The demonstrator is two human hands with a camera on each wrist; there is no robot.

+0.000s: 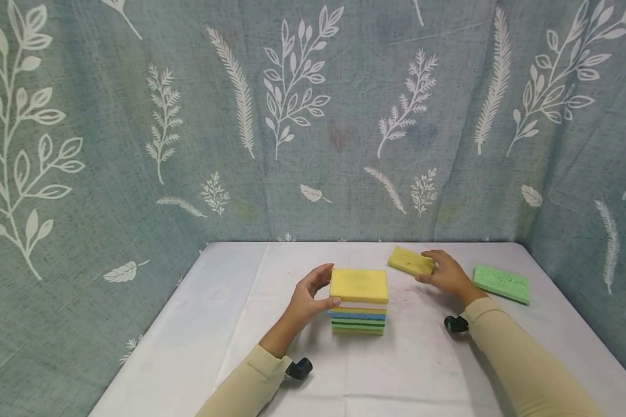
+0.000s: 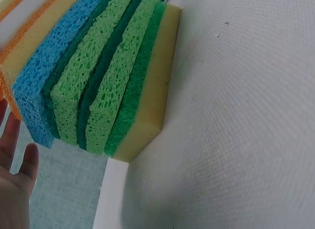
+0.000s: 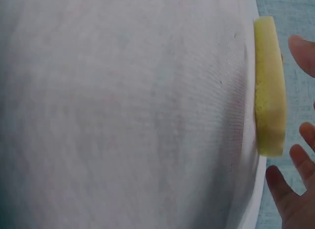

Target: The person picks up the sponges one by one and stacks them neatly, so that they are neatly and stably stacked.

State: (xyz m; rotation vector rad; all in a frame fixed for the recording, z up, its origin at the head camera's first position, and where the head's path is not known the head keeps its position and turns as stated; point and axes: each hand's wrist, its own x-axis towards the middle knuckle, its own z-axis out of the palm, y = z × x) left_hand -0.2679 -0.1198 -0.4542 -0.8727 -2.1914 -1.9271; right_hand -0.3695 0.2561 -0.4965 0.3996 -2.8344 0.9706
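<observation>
A stack of sponges (image 1: 358, 321) in yellow, blue and green layers stands on the white-covered table, a yellow sponge (image 1: 359, 284) on top. My left hand (image 1: 309, 295) is at its left side, thumb across the front left corner of the top sponge and fingers by the back corner. In the left wrist view some fingers (image 2: 9, 143) extend beside the layered sponges (image 2: 93, 66). Farther back to the right lies a separate yellow sponge (image 1: 410, 261); my right hand (image 1: 446, 274) is at its right end. The right wrist view shows spread fingers (image 3: 280, 188) around this sponge (image 3: 270, 91), with a gap.
A green sponge (image 1: 501, 284) lies flat to the right of my right forearm, near the table's right side. White cloth covers the table (image 1: 396, 370). Blue-green leaf-patterned fabric (image 1: 339, 145) hangs behind and on both sides. Each wrist carries a small black camera (image 1: 299, 368).
</observation>
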